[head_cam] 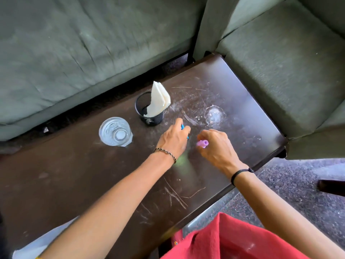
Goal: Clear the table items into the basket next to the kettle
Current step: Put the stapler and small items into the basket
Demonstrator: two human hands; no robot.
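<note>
On the dark scratched table [224, 86] my left hand [173, 139] is closed around a small blue item [183, 127] whose tip shows between the fingers. Just to its right, my right hand [214, 144] grips a small purple item [202, 143] that sticks out toward the left. Both hands hover low over the tabletop. A black mesh cup [147, 114] with white folded napkins [158, 98] stands behind my left hand. A clear drinking glass [115, 131] stands to the left. No basket or kettle is in view.
Green sofa cushions [84, 53] run along the table's far side, and a green armchair seat [289, 71] borders its right end. Grey carpet [289, 187] lies at the lower right. A red cloth [233, 240] covers my lap, and a white item [37, 245] sits at the lower left.
</note>
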